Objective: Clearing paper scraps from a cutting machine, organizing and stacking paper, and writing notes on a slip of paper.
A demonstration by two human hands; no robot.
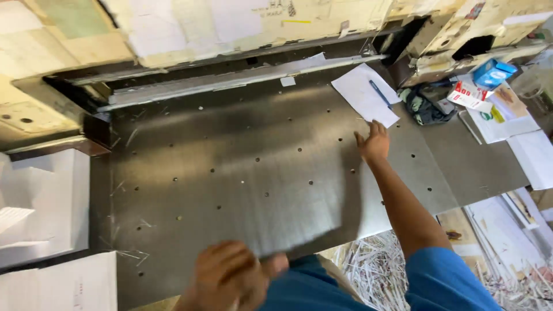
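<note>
Blue box [492, 72], pen [379, 93] on white sheet [363, 92], paper shreds [368, 262] below.

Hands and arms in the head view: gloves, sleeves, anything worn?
Both hands are bare, no gloves. The right hand shows no ring or watch, and its forearm is uncovered up to a short blue sleeve. The left hand is motion-blurred, so finer detail cannot be told.

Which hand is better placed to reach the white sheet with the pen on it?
Right. The right hand lies on the metal table just below the sheet and pen; the left hand is at the near edge, far off.
</note>
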